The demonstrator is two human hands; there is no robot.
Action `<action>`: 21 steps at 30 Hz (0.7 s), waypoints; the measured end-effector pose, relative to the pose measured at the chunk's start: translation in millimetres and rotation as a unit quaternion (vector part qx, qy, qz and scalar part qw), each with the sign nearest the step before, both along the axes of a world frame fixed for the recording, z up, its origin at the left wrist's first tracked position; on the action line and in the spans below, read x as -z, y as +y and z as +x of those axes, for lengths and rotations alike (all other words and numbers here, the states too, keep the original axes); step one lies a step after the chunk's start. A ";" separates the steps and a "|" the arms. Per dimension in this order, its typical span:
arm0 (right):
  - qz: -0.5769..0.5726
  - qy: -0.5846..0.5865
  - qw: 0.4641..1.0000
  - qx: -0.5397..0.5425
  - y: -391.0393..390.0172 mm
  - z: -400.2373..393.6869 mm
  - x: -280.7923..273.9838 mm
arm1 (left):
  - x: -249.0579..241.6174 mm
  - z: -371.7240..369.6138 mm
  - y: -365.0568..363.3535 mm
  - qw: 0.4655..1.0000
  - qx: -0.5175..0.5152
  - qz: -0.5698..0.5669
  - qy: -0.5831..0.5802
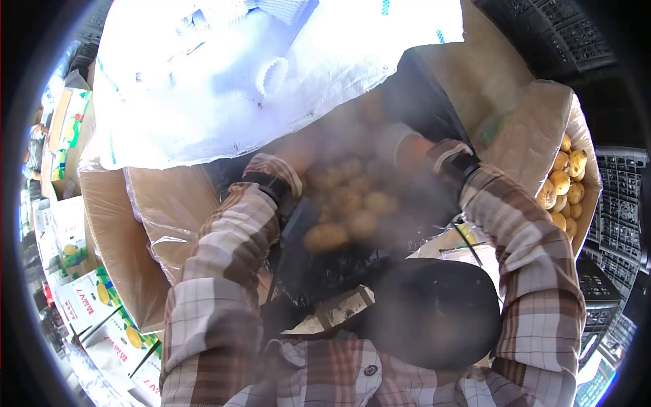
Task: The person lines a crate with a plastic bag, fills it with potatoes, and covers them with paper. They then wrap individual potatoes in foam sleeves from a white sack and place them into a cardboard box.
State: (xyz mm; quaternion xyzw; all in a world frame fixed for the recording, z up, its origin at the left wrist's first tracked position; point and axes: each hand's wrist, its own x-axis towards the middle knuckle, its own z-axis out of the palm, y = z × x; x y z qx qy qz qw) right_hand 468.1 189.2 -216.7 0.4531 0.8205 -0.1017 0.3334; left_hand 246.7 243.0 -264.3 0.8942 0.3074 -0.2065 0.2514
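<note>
Several round yellow-brown fruits (346,200) lie on dark plastic in front of my body, hazy in the picture. My left hand (295,152) reaches to their far left side, close to the edge of a white sack (224,102); its fingers are lost in the blur. On the far right side of the fruits is my right hand (407,146), pale and smeared, its fingers not readable. Whether either hand holds a fruit cannot be made out. Both wrists carry dark bands below plaid sleeves.
An open carton (119,237) lined with clear plastic stands at the left. Another lined carton (536,129) at the right holds more yellow fruits (561,183). Printed white boxes (81,298) sit at the lower left, and black crates (620,203) are stacked at the right edge.
</note>
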 end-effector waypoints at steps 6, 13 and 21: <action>-0.135 0.099 0.983 -0.076 -21.1 -9.6 2.2 | 21.1 1.1 -34.9 0.965 0.218 -0.005 -0.145; -0.045 0.105 0.993 0.004 -62.2 -36.6 -6.7 | 59.1 20.6 -113.9 0.961 0.173 0.217 -0.004; -0.144 0.187 0.971 0.035 -36.8 -25.9 -28.6 | -48.6 60.9 -82.6 0.999 -0.016 -0.046 -0.012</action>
